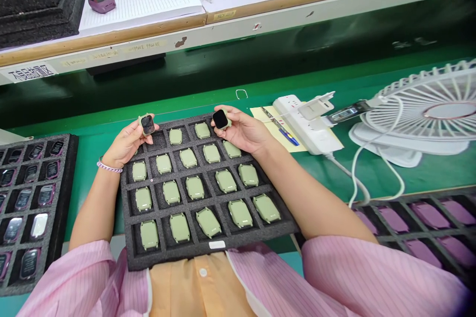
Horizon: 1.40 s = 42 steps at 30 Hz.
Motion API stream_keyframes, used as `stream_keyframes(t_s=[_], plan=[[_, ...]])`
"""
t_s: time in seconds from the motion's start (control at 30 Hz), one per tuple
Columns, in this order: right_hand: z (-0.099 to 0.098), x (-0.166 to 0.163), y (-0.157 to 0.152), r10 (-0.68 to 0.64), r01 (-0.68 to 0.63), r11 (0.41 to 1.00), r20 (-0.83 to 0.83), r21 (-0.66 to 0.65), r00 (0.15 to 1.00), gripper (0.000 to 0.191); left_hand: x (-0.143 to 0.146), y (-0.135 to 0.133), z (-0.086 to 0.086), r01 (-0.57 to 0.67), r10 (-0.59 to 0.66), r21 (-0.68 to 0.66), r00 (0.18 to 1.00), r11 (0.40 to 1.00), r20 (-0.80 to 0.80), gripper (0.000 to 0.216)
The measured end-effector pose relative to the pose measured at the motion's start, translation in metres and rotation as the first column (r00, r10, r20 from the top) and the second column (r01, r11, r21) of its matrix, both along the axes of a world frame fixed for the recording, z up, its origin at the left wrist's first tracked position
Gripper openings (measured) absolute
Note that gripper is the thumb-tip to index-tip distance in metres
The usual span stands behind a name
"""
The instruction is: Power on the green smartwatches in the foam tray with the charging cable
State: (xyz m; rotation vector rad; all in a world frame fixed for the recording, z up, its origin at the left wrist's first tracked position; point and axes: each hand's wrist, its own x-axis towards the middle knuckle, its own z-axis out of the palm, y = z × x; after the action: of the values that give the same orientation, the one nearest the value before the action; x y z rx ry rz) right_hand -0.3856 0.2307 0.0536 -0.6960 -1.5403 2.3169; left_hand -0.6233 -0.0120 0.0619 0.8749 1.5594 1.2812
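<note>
Pinched in my left hand [128, 142] is a green smartwatch case [148, 124], its dark screen facing up, over the far left corner of a black foam tray [171, 251]. My right hand [245, 131] grips another green smartwatch [220, 119] with a black screen, above the tray's far edge. Rows of green watch cases [195, 187] lie back side up in the tray's compartments. One far-row compartment beside my left hand looks vacant. The tray's near edge rests against my body.
On the left stands a foam tray [61, 183] of purple watches; another tray of purple cases [431, 215] sits right. A white power strip [301, 124], blue pen [288, 134] and white fan [427, 109] are at right. A purple watch [101, 3] lies on the shelf paper.
</note>
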Motion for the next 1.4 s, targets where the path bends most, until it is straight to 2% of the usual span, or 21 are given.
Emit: stream_keyframes(t_s=[0.3, 0.6, 0.8, 1.07, 1.4], plan=[[0.0, 0.001, 0.0, 0.012, -0.012, 1.0, -0.012, 0.021, 1.0, 0.083, 0.0, -0.001, -0.001, 0.024, -0.024, 0.009, 1.0, 1.0, -0.002, 0.151], [0.003, -0.001, -0.001, -0.007, 0.006, 0.999, -0.017, -0.044, 1.0, 0.097, -0.001, 0.002, -0.001, 0.017, -0.017, 0.017, 1.0, 1.0, -0.006, 0.149], [0.011, -0.003, -0.006, -0.061, 0.063, 0.992, 0.027, -0.113, 0.998, 0.112, 0.0, 0.002, -0.001, 0.013, -0.013, 0.0, 1.0, 1.0, -0.003, 0.161], [0.008, -0.003, -0.004, -0.065, 0.067, 0.992, 0.019, -0.108, 0.998, 0.11, 0.001, 0.002, 0.0, 0.005, -0.005, -0.016, 1.0, 1.0, -0.012, 0.161], [0.002, -0.002, -0.001, -0.021, 0.021, 0.997, -0.004, -0.077, 1.0, 0.109, -0.001, 0.001, -0.004, 0.035, -0.035, 0.026, 0.999, 0.999, -0.003, 0.153]])
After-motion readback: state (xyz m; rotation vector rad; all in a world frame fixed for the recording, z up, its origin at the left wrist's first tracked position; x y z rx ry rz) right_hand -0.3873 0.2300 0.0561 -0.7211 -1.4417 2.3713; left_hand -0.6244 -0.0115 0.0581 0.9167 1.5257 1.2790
